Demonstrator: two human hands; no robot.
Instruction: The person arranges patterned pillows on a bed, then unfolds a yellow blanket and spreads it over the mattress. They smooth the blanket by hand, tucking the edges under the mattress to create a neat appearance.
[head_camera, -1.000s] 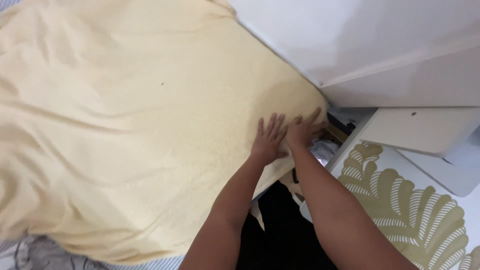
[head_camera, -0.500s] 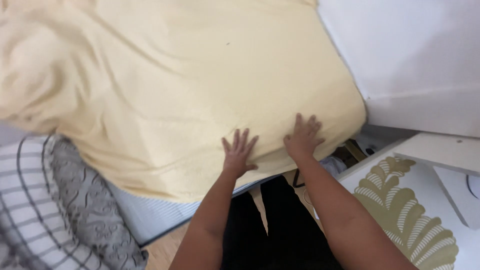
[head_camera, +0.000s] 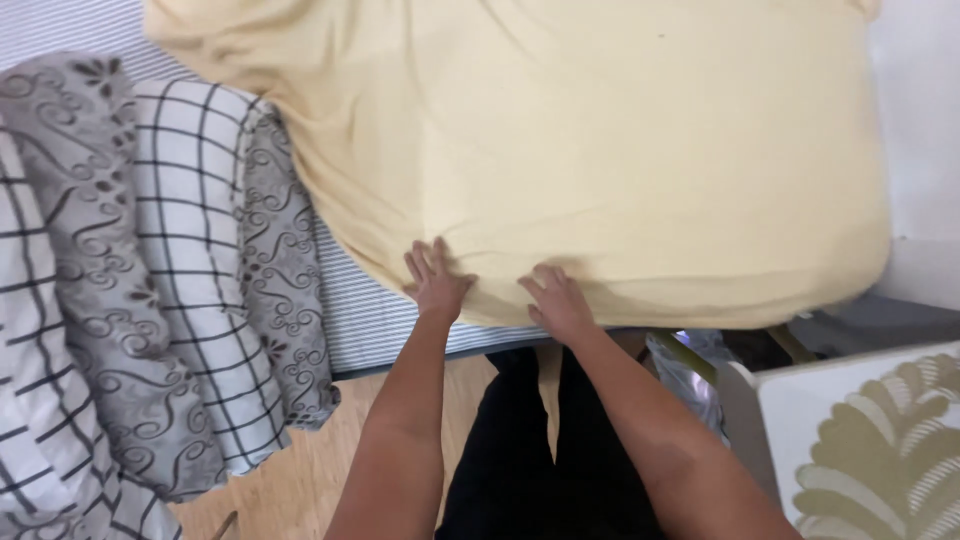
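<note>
Head view: left hand (head_camera: 436, 280) and right hand (head_camera: 556, 300) press flat, fingers spread, on the yellow sheet's (head_camera: 600, 150) near edge over the striped mattress (head_camera: 370, 310); rolled patterned bedding (head_camera: 190, 280) lies left.

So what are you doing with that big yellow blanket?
A person is leaning over a bed with both hands pressed flat on a pale yellow sheet near its front edge. The left hand and the right hand lie side by side, fingers spread, gripping nothing. Under the sheet shows a striped mattress. To the left lies a rumpled grey patterned and checked blanket, hanging down toward the wooden floor.
</note>
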